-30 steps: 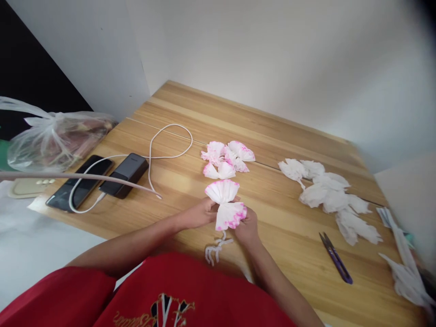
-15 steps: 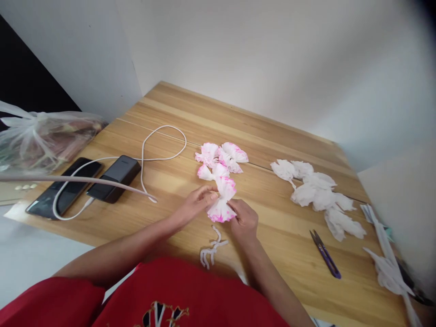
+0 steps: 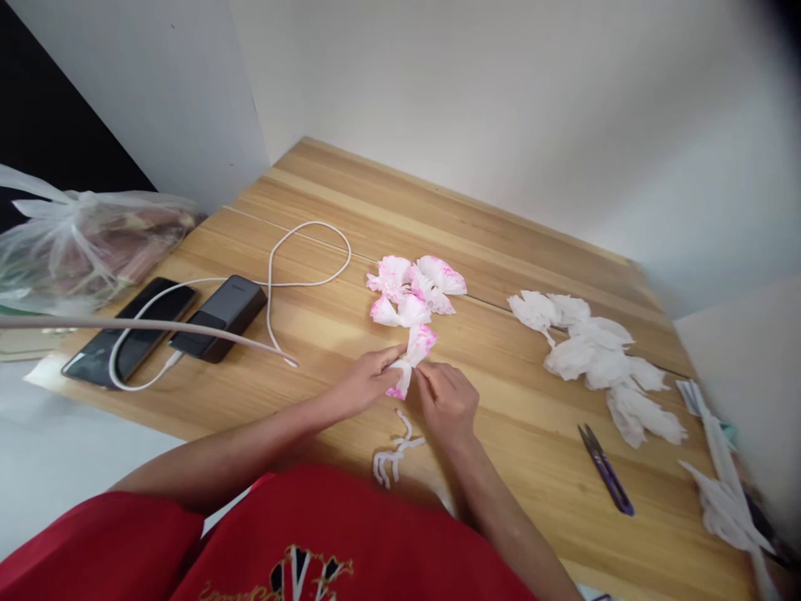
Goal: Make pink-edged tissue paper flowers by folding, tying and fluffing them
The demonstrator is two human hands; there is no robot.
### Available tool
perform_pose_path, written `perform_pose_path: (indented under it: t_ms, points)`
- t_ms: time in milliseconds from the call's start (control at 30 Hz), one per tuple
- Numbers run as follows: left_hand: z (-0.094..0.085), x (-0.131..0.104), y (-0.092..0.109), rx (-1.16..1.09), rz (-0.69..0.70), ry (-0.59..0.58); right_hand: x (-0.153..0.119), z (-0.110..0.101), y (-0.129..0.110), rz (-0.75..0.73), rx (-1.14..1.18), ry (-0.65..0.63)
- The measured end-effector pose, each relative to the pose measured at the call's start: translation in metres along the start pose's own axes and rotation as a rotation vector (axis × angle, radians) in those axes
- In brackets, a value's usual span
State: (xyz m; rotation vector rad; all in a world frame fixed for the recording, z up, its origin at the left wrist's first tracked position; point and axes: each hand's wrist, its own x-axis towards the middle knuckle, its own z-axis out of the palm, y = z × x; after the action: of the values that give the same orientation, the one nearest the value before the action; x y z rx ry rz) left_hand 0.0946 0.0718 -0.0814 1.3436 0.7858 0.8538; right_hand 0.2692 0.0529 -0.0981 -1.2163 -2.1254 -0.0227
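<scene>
A white paper bow with pink edges is between my hands, pinched in at its middle. My left hand grips it from the left with thumb and fingers. My right hand has its fingers closed at the bow's middle on the right side; anything thin between them is too small to make out. Just beyond lie several similar pink-edged bows in a cluster. Short white fuzzy strips rest on the table close to my body.
Several plain white bows lie on the wooden table at the right, with purple-handled snips nearer. At the left are a phone, a black power bank, a white cable and a plastic bag.
The held bow has turned and looks narrower, with my left fingers further over it. My right fingers have drawn together at its middle. The view has shifted slightly.
</scene>
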Motion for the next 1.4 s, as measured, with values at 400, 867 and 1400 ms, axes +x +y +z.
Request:
perform_pose_path:
  t_ms: [400, 867, 1400]
  points:
    - [0.003, -0.004, -0.001, 0.137, 0.038, 0.002, -0.001, 0.002, -0.001, 0.094, 0.029, 0.019]
    - [-0.001, -0.001, -0.006, -0.035, 0.002, -0.161, 0.0, -0.002, 0.001, 0.779, 0.933, -0.078]
    - [0.012, 0.001, 0.005, -0.07, 0.142, -0.097, 0.009, -0.003, -0.017, 0.568, 0.967, -0.308]
